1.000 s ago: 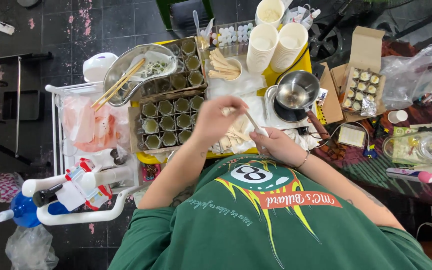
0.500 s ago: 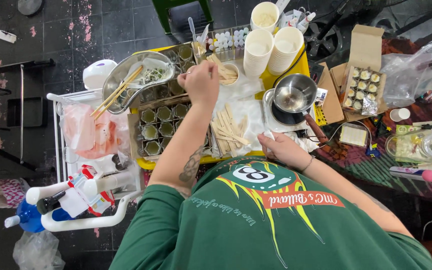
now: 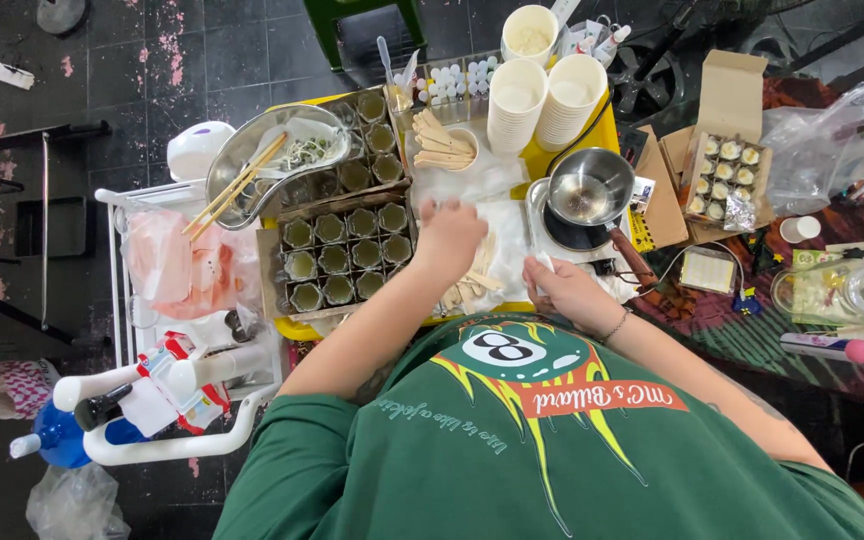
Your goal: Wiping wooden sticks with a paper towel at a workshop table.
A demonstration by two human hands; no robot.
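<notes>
The left hand [image 3: 449,238] is laid palm down, fingers loosely curled, on the flat pale wooden sticks [image 3: 474,285] over white paper [image 3: 505,232]; the right hand [image 3: 564,292] is rested beside them, its grip not discernible.

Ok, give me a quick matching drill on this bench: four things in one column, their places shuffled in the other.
Things:
1. left hand
2. small pot
3. chopsticks
4. paper cups

Places:
A. across the metal tray
B. stacked at the far edge of the yellow tray
C. on the white paper over the wooden sticks
D. on the burner, right of the paper

Pairs: 1-C, 2-D, 3-A, 4-B
</notes>
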